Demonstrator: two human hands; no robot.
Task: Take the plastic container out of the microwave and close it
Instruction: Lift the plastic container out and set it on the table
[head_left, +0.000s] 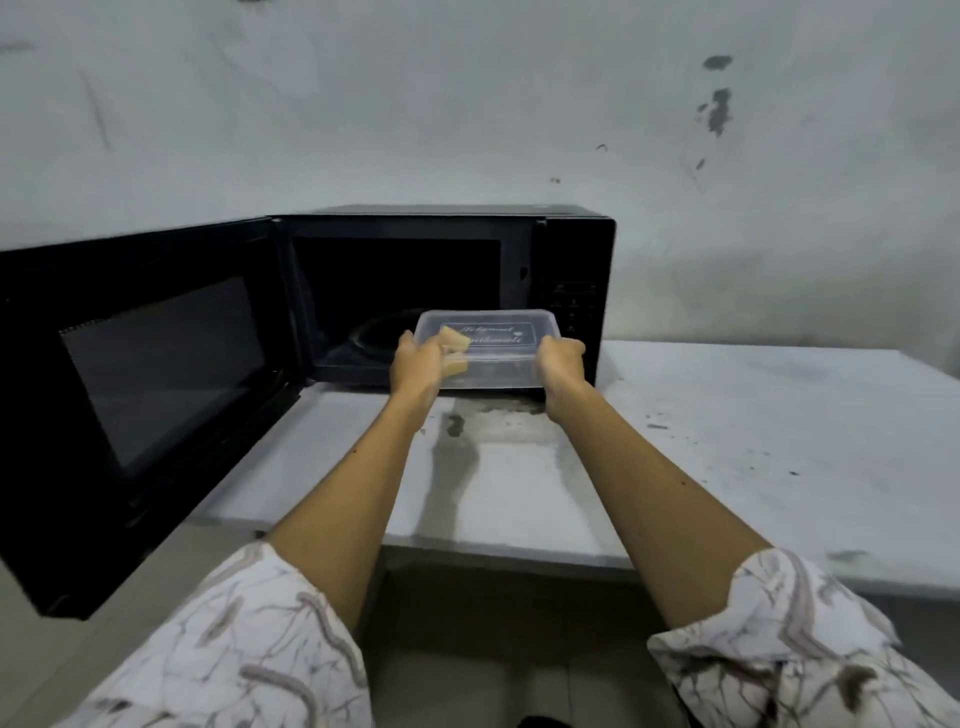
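Left hand (418, 364) and right hand (561, 364) grip container (493, 345) ends, just outside microwave (571, 249); door (140, 374) swung wide.

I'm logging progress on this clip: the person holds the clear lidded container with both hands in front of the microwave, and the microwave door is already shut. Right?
Not quite. The microwave door is swung wide open to the left, as the head view shows. The rest holds: left hand and right hand grip the clear lidded container in front of the microwave.
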